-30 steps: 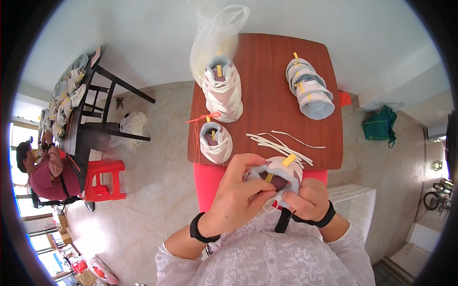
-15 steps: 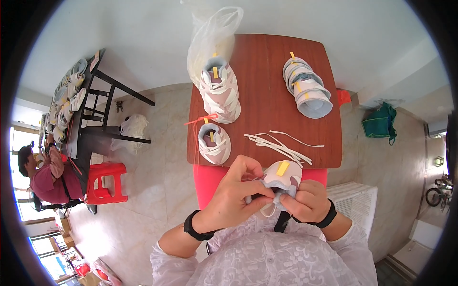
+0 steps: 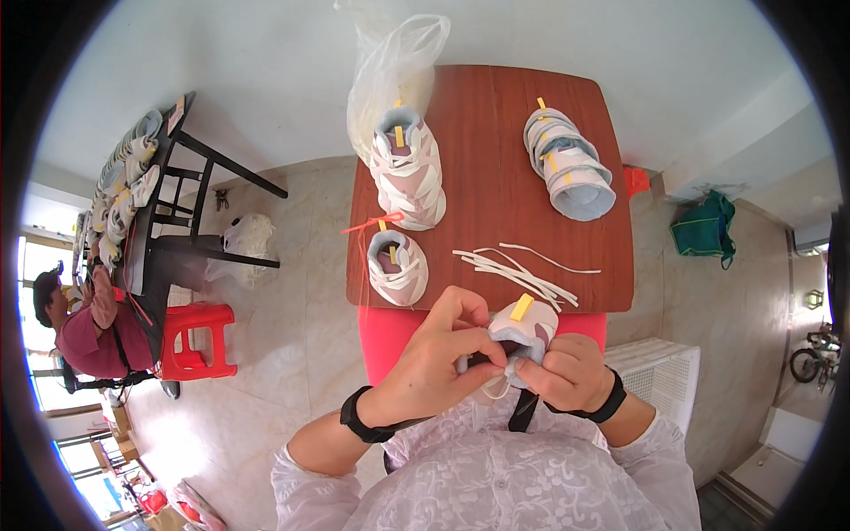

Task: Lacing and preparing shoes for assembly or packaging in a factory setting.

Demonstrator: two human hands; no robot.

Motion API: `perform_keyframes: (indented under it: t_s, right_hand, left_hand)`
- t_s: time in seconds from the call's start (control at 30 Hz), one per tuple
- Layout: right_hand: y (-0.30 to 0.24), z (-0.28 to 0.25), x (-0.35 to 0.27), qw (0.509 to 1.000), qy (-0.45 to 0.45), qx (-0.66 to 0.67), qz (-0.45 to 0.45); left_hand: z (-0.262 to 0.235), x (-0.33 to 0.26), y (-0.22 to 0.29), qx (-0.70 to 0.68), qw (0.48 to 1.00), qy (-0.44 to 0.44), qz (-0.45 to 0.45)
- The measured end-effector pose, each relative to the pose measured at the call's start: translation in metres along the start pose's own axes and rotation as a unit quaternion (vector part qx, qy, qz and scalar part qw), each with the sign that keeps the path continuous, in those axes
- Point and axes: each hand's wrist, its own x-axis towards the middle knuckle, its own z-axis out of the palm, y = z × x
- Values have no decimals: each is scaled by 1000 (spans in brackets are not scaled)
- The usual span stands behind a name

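Note:
A pale shoe upper (image 3: 531, 319) with grey lining and a yellow pull tab is held between my hands at the table's near edge. My left hand (image 3: 443, 350) is closed at its opening, thumb and forefinger pinched on the edge. A thin white shoelace (image 3: 498, 389) loops out below these fingertips; whether they grip it too is hidden. My right hand (image 3: 571, 376) is wrapped around the upper's right side, thumb pressed on the lining. Several loose white laces (image 3: 518, 276) lie just beyond on the table.
On the brown table (image 3: 496, 159), laced shoe uppers (image 3: 407, 173) stand at left beside a red tie (image 3: 381, 221) and a plastic bag (image 3: 390, 88). Nested uppers (image 3: 571, 168) lie at right. A white crate (image 3: 660, 380) is on the floor. Another person (image 3: 97, 336) sits far left.
The shoe upper has tilted and shifted slightly left, showing more of its opening. Both hands keep their grip with only small movement.

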Motion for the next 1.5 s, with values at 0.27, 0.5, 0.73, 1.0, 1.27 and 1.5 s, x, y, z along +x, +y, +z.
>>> perform_keyframes:
  t_s: [0.27,0.5,0.73,1.0,1.27,1.5]
  right_hand:
    - [-3,-4,-1,1000,-21,-10,-17]
    - [-1,-3,-2,999,-25,-24,-33]
    - [-3,-2,-2,998,-31,-19,-48]
    - [-2,-6,-3,998,-41,-12,-49]
    - [-2,-7,-4,999,-32,6,-30]
    - [-8,1,-8,995,-23,52,77]
  left_hand:
    - [-4,1,-4,-54,996,-64,-28]
    - [0,0,-2,-58,994,-82,-44]
    - [9,-10,-10,-51,993,-87,-57]
    - [22,-21,-11,-60,996,-46,-43]
    - [16,-20,-11,-77,994,-15,-75]
    - [11,-24,-9,-37,998,25,-52]
